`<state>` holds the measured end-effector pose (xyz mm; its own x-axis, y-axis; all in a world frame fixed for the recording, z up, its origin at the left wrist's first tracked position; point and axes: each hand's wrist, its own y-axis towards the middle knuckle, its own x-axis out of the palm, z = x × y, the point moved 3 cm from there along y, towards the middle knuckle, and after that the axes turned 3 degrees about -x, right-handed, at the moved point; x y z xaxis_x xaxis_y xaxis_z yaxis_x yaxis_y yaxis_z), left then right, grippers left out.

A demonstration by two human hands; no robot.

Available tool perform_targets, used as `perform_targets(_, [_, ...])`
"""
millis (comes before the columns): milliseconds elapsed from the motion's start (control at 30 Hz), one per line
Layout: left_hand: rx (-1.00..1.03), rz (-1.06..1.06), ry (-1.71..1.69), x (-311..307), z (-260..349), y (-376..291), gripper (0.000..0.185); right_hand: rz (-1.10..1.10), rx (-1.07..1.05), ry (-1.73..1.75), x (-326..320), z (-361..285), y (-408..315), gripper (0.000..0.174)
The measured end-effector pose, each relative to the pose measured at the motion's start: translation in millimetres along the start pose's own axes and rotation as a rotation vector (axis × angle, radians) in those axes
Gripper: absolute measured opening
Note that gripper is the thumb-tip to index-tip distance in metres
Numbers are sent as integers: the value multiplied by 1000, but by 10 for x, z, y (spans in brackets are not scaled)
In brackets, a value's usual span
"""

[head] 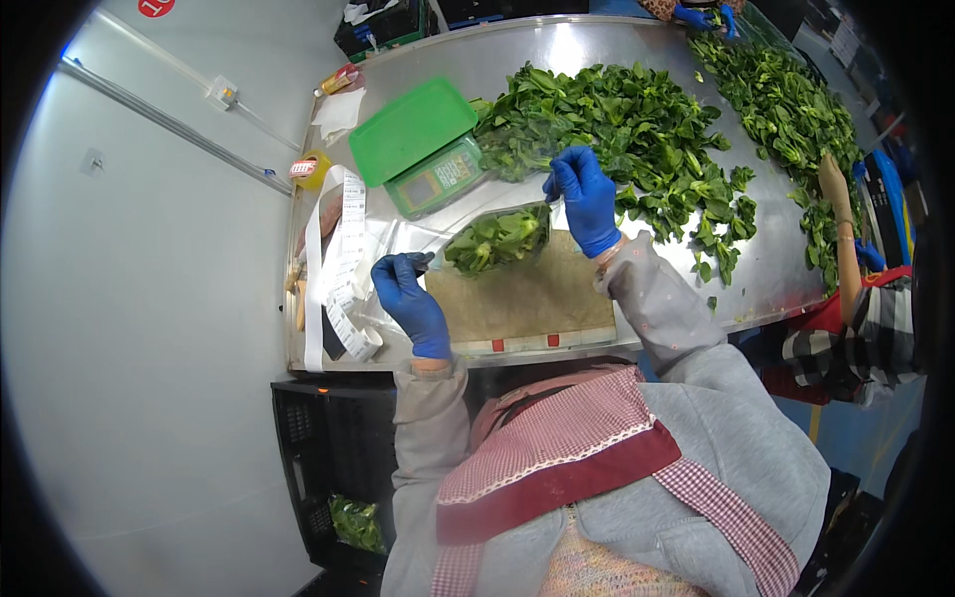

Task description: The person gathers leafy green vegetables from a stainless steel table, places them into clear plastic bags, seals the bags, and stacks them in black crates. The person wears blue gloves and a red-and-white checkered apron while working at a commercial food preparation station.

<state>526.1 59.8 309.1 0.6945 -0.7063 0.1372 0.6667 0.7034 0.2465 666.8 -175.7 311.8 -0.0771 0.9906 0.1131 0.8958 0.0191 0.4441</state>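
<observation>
A clear plastic bag of leafy greens (pixel 496 239) hangs slantwise between my two blue-gloved hands. My right hand (pixel 586 200) pinches its upper right end. At the lower left, my left hand (pixel 410 304) has thumb and forefinger pressed together on the thin film at the other end. Beneath the bag lies a brown mat (pixel 522 306) with a pale front edge. Just beyond the bag stands a green digital scale (pixel 436 179), with a green plastic tray (pixel 414 130) tilted on top.
Loose leafy greens (pixel 612 127) cover the metal table's middle; another heap (pixel 791 104) lies right. A label strip (pixel 347 261) and yellow tape roll (pixel 312 168) lie left. Below is a black crate (pixel 336 440) holding bagged greens (pixel 357 522). A co-worker's arm (pixel 843 224) reaches in right; gloved hands (pixel 705 19) work at the far end.
</observation>
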Motion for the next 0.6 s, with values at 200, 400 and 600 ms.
perform_targets(200, [-271,105,190,-164,-551,-368,21,61,225,-432,-154,266,-531,16])
perform_targets(400, [-584,63,284,-595,-1342,-1103,21,-6,628,-545,-500,800,-1561,19])
perform_targets(600, [93,2,784,-465,-833,-1089,14,-3,651,-594,-631,1060,-1820,20])
